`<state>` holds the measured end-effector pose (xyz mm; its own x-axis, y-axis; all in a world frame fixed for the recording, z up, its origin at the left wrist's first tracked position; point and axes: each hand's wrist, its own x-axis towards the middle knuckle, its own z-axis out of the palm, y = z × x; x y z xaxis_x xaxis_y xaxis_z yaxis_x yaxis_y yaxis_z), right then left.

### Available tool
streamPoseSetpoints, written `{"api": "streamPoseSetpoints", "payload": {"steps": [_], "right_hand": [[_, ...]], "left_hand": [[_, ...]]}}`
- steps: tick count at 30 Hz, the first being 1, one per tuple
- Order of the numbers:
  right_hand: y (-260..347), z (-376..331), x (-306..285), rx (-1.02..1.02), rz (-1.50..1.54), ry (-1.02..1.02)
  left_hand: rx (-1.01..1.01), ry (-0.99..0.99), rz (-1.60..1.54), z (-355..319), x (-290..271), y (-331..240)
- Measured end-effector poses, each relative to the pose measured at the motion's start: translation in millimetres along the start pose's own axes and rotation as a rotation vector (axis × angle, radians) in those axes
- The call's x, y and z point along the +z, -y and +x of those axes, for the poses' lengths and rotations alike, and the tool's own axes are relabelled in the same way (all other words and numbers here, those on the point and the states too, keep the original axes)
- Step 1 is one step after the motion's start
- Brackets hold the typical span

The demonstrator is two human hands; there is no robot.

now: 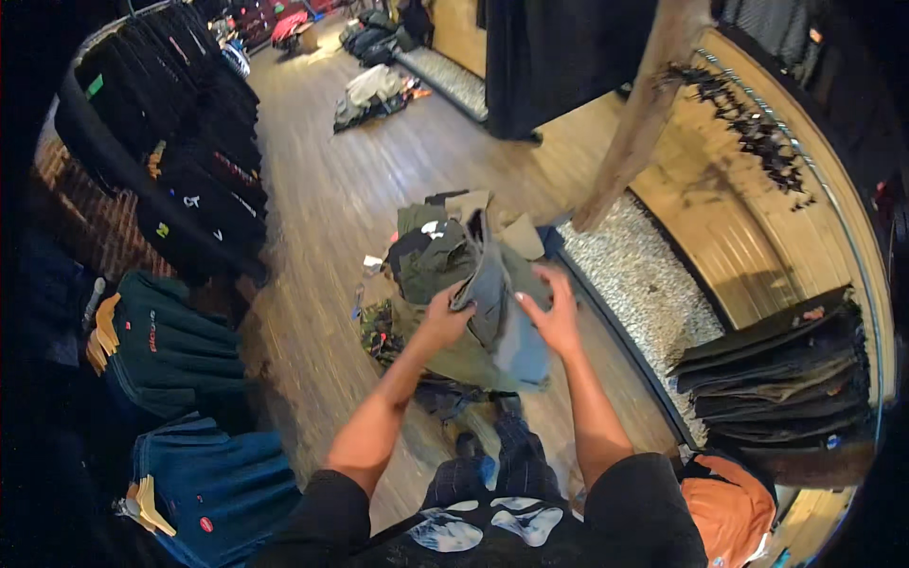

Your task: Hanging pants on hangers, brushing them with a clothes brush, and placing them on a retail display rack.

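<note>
The brown wood-plank floor stretches away beyond the loose heap of olive, black and tan clothes, which lies low on it, presumably so that every piece stays within a bend's reach. Left of the heap I see a long rack of black printed shirts; right of it, a strip of pale pebbles with a rough wooden post rising at its far end. Further right of the heap, dark cloth garments overlap in a row, probably to save room.

Over the heap is a limp olive garment with a grey-blue side. The left hand is clamped on its edge, perhaps so the rest can drop open. The right hand is spread, apart from the left, beside the opposite edge; I can't tell whether its thumb touches cloth. A small white tag shows at the heap's left edge.

The garment hides part of the heap, its own cut is unclear, some left fingertips vanish into the fold, and the post's top is cut off.
</note>
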<state>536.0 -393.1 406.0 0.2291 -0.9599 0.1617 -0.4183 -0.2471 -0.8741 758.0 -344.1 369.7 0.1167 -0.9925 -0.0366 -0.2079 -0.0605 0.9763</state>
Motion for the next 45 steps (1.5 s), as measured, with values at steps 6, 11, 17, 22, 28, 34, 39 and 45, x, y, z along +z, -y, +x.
{"api": "streamPoseSetpoints", "payload": {"steps": [6,11,17,22,28,34,39,45], "right_hand": [[77.3,10.6,-94.5,-0.248,0.05,-0.297],[116.9,-19.4,-172.1,-0.084,0.343,-0.134],[136.9,-64.8,-228.1,-0.081,0.379,-0.079],[105.8,-69.6,-304.9,0.023,0.039,-0.141],[79.1,-85.8,-366.5,-0.176,0.003,-0.091],[27.9,-73.5,-416.1,-0.34,-0.568,-0.514],[21.2,-64.9,-437.9,-0.005,0.407,-0.12],[-25.3,-40.1,-457.2,0.093,0.619,-0.168]], "left_hand": [[0.249,0.488,0.107,-9.1,-22.8,-162.1],[0.27,0.462,-0.032,-27.9,-4.4,-260.9],[0.388,0.349,-0.363,0.5,43.3,-266.3],[0.449,0.403,0.03,17.7,100.9,-285.9],[0.572,0.299,0.332,18.4,161.1,-316.8],[0.384,0.432,-0.091,27.9,224.8,-302.6],[0.22,0.599,-0.589,44.3,275.0,-290.2],[0.257,0.559,-0.362,84.9,323.0,-269.7]]}}
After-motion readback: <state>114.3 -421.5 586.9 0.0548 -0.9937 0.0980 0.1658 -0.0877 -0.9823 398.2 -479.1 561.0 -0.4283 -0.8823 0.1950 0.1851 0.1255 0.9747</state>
